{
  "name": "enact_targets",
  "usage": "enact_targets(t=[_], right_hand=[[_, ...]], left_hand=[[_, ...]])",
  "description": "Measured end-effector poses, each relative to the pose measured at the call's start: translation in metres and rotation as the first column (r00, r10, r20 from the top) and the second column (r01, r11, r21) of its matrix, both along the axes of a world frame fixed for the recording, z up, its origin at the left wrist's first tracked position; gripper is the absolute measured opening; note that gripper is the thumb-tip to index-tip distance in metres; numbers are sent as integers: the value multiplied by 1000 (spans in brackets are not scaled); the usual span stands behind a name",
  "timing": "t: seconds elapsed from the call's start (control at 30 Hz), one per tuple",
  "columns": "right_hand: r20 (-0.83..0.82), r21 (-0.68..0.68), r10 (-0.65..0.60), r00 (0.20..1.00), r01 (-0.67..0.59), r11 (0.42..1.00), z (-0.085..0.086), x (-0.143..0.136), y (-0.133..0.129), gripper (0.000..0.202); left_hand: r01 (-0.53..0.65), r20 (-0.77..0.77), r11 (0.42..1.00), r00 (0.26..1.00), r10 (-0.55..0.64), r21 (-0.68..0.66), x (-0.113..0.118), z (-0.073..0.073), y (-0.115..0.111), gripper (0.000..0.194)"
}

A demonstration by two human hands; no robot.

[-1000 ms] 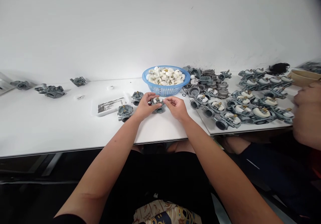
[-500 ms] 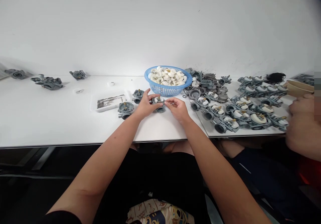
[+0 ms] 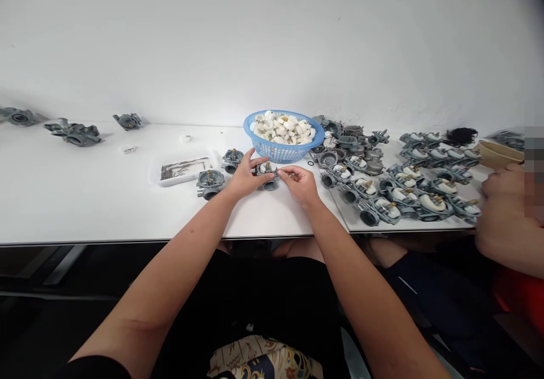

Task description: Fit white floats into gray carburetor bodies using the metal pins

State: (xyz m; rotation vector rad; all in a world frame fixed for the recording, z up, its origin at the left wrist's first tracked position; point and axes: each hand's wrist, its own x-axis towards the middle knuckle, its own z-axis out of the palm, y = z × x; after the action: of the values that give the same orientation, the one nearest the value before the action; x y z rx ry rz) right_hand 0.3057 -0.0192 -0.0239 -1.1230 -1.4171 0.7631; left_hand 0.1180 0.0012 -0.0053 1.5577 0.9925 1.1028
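Note:
My left hand [image 3: 246, 176] is closed round a grey metal carburetor body [image 3: 269, 185] with a white float [image 3: 267, 167] in its top. The thumb lies along the near side and the fingers reach over the far side. From the right, my right hand [image 3: 300, 183] pinches thumb and forefinger together at the carburetor's edge; whatever small piece is between the fingertips is too small to make out. Left of my left hand stand two carburetor bodies without floats, one nearer [image 3: 209, 183] and one farther [image 3: 232, 160].
A blue basket [image 3: 284, 151] of white floats stands behind my hands. A clear tray [image 3: 185, 175] of thin pins lies left. Rows of carburetors with floats [image 3: 403, 195] fill the right, beside another person's hand [image 3: 504, 181]. A black ring [image 3: 310, 163] lies near the basket.
The view has shifted slightly, so everything sits a little further left. Both hands keep nearly the same hold at the carburetor.

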Motion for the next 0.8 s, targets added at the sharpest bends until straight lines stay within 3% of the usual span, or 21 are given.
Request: enact_targets(t=[0.23,0.43,0.6,0.8], right_hand=[[-39,-18,17,999,-18,1000,4,-2,-2,34],[-127,-116,56,990,-71,991,10,-2,-4,40],[-168,-178,108,980,-138,974,14,0,-7,40],[-156,-121,98,983,-118,986,12,-3,-7,38]], left_hand=[[-3,-31,999,1000,4,48,1,0,0,93],[62,55,998,997,-61,-24,-1,-1,1,81],[85,88,993,993,-78,-79,-1,7,-4,85],[66,83,995,995,-59,-79,-1,9,-6,84]])
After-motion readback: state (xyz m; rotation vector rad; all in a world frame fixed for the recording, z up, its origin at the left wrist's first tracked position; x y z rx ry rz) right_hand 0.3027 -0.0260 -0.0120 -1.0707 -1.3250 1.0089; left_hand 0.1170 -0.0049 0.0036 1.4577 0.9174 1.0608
